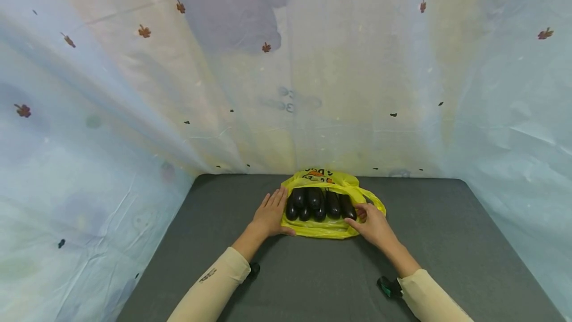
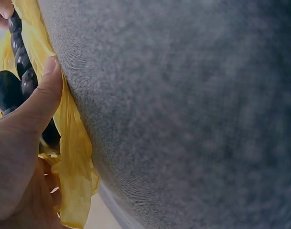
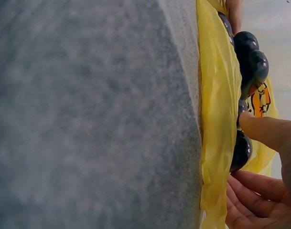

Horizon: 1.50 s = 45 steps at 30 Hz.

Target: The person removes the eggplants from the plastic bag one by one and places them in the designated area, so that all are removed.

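Note:
Several glossy, dark eggplants (image 1: 315,198) lie side by side in the mouth of a yellow plastic bag (image 1: 321,231), with a couple stacked on top of the row. My left hand (image 1: 269,215) rests along the bag's left side, fingers extended; in the left wrist view its thumb (image 2: 48,90) lies against the yellow plastic (image 2: 73,143). At the right end of the row, my right hand (image 1: 372,223) pinches the outermost eggplant (image 3: 241,151), thumb on one side and fingers on the other. The eggplants' far ends are partly hidden by the bag.
The bag sits on a dark grey table (image 1: 321,277), near its back edge. A pale patterned curtain (image 1: 357,88) hangs behind the table and along both sides. Dark straps (image 1: 389,287) show beneath the wrists.

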Available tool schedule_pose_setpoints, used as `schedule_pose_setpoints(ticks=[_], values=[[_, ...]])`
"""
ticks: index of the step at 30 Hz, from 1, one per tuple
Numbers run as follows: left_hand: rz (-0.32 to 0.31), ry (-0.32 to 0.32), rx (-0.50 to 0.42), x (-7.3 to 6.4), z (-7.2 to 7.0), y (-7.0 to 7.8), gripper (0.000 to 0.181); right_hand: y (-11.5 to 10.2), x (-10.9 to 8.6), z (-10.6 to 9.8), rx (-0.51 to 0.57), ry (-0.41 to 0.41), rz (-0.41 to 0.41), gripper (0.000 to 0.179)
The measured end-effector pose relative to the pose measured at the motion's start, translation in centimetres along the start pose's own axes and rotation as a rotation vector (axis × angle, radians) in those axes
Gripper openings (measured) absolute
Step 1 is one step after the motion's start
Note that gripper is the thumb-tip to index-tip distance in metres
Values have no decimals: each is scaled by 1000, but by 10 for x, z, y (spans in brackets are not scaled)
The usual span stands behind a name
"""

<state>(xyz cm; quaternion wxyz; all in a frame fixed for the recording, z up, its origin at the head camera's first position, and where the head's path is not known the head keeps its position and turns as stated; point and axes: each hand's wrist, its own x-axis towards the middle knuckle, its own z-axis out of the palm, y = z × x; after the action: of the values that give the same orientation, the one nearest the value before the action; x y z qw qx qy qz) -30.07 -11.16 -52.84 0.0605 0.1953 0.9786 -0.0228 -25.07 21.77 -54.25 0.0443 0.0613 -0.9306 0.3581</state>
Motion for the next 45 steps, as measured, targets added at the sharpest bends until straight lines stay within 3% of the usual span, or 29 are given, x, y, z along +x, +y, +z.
schedule_pose_setpoints(ticks=[18,27,45], values=[[-24,-23,-19,3,4,3,139,-2,3,2,-57,-12,36,55],[-39,-38,-7,7,9,0,140,-7,-3,-2,-91,9,8,50],[-33,-9,-13,-1,4,5,137,-13,-29,-20,-17,13,93,49]])
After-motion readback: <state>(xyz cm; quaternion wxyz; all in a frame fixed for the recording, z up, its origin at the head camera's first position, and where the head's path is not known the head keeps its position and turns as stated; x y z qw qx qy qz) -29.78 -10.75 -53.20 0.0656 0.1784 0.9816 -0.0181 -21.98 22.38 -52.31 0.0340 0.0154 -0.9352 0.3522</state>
